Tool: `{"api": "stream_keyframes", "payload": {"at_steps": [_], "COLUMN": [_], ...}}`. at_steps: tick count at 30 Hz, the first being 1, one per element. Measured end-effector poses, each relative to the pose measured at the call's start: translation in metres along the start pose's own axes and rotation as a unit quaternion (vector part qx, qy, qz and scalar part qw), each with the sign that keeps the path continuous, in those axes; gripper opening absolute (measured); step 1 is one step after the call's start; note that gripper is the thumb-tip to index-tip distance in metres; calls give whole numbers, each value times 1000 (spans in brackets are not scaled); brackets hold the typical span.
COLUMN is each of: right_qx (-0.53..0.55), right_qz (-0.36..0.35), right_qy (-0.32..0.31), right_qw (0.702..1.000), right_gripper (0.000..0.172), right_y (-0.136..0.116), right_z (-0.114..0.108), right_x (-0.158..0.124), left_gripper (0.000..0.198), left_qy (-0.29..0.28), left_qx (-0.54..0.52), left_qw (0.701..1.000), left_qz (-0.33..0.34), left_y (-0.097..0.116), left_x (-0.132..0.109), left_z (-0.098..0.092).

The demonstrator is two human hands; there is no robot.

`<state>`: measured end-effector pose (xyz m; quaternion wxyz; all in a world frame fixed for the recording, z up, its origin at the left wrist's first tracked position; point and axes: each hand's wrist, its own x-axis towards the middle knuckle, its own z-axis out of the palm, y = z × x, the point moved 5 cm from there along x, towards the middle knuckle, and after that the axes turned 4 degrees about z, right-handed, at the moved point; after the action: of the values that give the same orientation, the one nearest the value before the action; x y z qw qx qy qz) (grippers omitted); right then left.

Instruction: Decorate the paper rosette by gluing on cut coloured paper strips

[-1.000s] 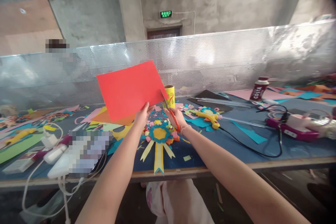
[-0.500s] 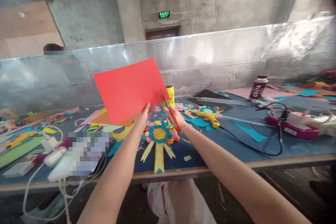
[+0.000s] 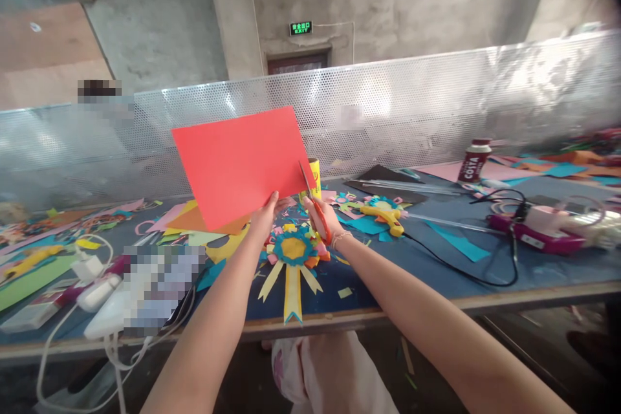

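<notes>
My left hand [image 3: 264,218] pinches the lower edge of a red paper sheet [image 3: 240,162] and holds it up above the table. My right hand [image 3: 324,215] grips orange-handled scissors [image 3: 314,204], whose blades point up at the sheet's lower right edge. Below both hands a paper rosette [image 3: 292,251] in blue, yellow and orange with yellow ribbon tails lies on the dark blue table top [image 3: 417,265].
A yellow glue gun [image 3: 383,213] with a black cord lies right of the hands. A yellow roll [image 3: 314,176] stands behind the scissors. A Costa bottle [image 3: 473,160], a pink device [image 3: 538,233], paper scraps, white chargers [image 3: 97,294] and a perforated metal screen [image 3: 436,110] surround the work area.
The red sheet and both hands have barely shifted, a little left and up in the view. The scissors stay at the sheet's lower right edge.
</notes>
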<state>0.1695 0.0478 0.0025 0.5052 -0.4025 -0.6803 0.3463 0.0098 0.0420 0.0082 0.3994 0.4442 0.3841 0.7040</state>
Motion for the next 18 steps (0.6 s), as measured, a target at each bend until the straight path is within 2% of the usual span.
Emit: {"api": "stream_keyframes", "payload": {"at_steps": [10,18], "right_qx": [-57,-29], "right_qz": [-20,-1], "right_qy": [34,8], "right_qw": [998,1000], "right_gripper": [52,52], "right_y": [-7,-1], "right_z": [-5,1], "right_x": [0,-1], "left_gripper": [22,19], "left_qy": [2,10], "left_qx": [-21,-19], "left_qw": [1000,1000], "left_qz": [9,3], "left_y": [-1,-1], "left_x": [0,1], "left_z": [-2,-2]}}
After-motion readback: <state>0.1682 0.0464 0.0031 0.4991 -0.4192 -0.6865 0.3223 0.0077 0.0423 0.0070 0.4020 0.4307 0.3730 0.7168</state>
